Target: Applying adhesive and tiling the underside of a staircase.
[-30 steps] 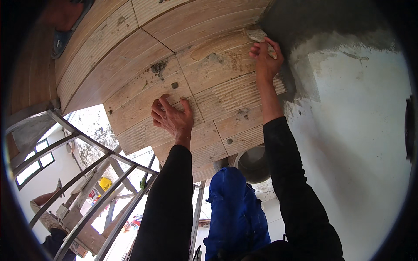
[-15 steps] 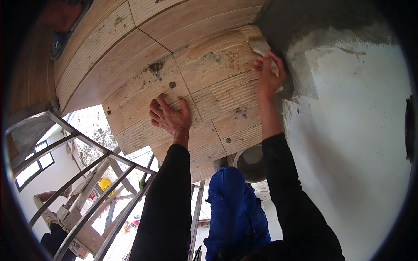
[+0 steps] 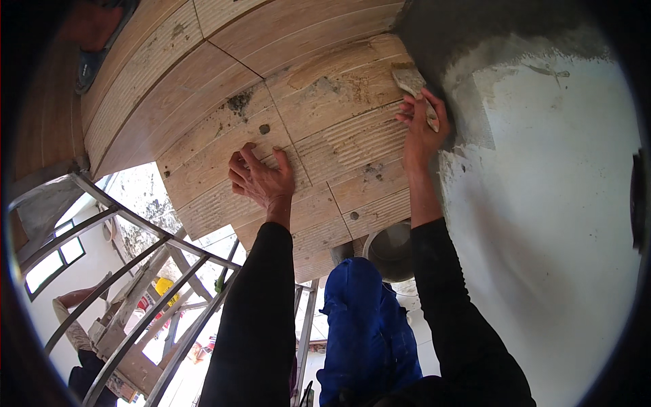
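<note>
My right hand (image 3: 425,129) is closed around the handle of a flat paintbrush (image 3: 409,79) with a pale, dirty body. Its wide end is at the far right of a wood-look stair tile (image 3: 325,119), close to the wall's foot. My left hand (image 3: 264,178) rests on the same tiled step, fingers bent and spread, holding nothing. Just beyond its fingers lies a dark lump of mortar (image 3: 264,129). Dark smears (image 3: 239,103) and grey dirt mark the tile, which has ribbed bands near its front edge.
At right rises a white wall (image 3: 542,203) with rough grey cement (image 3: 515,34) along its lower part. A bucket (image 3: 389,251) stands by my blue-trousered knee (image 3: 352,292). Left is a metal railing (image 3: 149,234) over a drop. Another person's sandalled foot (image 3: 91,64) is at upper left.
My right hand has drawn the paintbrush slightly toward me and to the right. The left hand stays on the tile in much the same pose.
</note>
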Demonstrator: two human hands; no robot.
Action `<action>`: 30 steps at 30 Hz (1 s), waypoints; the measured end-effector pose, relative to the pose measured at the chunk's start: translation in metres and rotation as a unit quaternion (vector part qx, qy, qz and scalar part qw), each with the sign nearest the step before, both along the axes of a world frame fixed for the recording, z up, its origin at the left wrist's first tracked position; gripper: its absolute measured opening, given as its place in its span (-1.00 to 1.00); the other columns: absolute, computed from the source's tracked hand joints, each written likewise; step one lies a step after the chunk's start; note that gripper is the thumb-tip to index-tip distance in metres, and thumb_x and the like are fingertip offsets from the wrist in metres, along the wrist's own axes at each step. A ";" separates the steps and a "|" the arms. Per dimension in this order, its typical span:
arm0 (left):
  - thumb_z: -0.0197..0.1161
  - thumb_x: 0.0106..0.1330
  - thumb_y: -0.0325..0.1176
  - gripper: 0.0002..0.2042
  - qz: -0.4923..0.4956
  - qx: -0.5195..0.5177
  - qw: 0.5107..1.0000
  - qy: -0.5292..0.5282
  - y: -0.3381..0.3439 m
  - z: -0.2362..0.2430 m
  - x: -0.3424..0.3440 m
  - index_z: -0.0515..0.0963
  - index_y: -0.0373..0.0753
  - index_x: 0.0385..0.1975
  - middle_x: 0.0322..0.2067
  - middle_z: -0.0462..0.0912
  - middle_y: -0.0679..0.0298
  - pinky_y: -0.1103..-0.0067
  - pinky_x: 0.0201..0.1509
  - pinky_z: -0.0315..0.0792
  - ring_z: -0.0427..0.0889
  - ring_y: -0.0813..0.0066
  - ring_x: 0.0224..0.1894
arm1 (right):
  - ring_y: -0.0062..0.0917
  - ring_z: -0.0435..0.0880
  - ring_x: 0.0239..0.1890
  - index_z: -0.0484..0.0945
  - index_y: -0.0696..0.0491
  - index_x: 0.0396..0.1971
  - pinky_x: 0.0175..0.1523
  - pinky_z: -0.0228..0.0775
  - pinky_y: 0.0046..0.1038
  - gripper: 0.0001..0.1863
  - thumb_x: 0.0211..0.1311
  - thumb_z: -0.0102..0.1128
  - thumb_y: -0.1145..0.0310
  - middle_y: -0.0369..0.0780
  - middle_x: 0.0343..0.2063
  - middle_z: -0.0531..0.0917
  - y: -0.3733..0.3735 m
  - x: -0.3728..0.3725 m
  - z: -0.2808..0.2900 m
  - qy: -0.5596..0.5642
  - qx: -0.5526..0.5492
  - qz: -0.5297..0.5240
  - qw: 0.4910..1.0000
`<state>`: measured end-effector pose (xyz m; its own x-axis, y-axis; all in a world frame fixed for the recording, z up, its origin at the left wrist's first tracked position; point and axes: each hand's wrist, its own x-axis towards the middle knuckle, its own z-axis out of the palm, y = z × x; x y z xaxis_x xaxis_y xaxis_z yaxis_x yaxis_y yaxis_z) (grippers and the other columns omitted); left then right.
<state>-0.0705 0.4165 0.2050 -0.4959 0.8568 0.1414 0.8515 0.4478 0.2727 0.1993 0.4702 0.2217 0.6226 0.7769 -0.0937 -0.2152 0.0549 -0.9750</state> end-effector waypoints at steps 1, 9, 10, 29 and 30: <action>0.29 0.25 0.06 -0.48 0.000 -0.002 1.000 0.007 0.000 -0.001 0.000 0.42 -0.02 0.13 0.18 0.32 0.15 0.06 0.27 0.11 0.25 0.05 0.29 | -0.55 0.73 -0.30 0.56 0.14 0.08 -0.26 0.68 -0.47 -0.75 0.55 0.20 0.35 -0.14 -0.23 0.73 0.004 -0.001 0.002 0.000 -0.001 -0.002 1.000; 0.29 0.26 0.05 -0.49 -0.006 0.000 1.000 0.004 0.003 -0.005 0.008 0.42 -0.02 0.15 0.15 0.32 0.15 0.07 0.27 0.11 0.26 0.06 0.27 | -0.56 0.72 -0.33 0.58 0.16 0.07 -0.30 0.68 -0.47 -0.74 0.52 0.22 0.36 -0.16 -0.26 0.74 0.036 0.007 -0.005 0.009 -0.008 0.010 1.000; 0.29 0.26 0.04 -0.48 -0.005 0.009 1.000 0.002 0.002 -0.005 0.005 0.41 -0.02 0.15 0.14 0.32 0.15 0.07 0.26 0.11 0.26 0.06 0.27 | -0.56 0.72 -0.33 0.58 0.16 0.07 -0.30 0.68 -0.47 -0.74 0.52 0.22 0.36 -0.16 -0.26 0.74 0.026 0.007 -0.006 0.012 -0.008 0.010 1.000; 0.30 0.24 0.04 -0.51 -0.010 0.031 0.999 0.030 0.000 -0.015 0.012 0.44 -0.02 0.10 0.11 0.35 0.14 0.08 0.22 0.14 0.31 0.05 0.22 | -0.56 0.75 -0.32 0.62 0.16 0.07 -0.28 0.69 -0.50 -0.75 0.54 0.23 0.35 -0.13 -0.24 0.77 -0.050 0.026 -0.005 -0.015 -0.031 -0.014 0.999; 0.30 0.24 0.04 -0.51 -0.009 0.027 0.999 0.037 -0.002 -0.013 0.007 0.45 -0.01 0.10 0.11 0.35 0.14 0.08 0.22 0.14 0.31 0.05 0.22 | -0.55 0.75 -0.32 0.62 0.17 0.07 -0.29 0.69 -0.50 -0.74 0.54 0.23 0.35 -0.12 -0.24 0.77 -0.070 0.025 -0.004 -0.013 -0.043 -0.027 0.999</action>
<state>-0.0630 0.4148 0.1925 -0.4665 0.8557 0.2239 0.8782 0.4179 0.2325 0.2242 0.4001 0.2180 0.6672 0.7312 -0.1422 -0.1885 -0.0190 -0.9819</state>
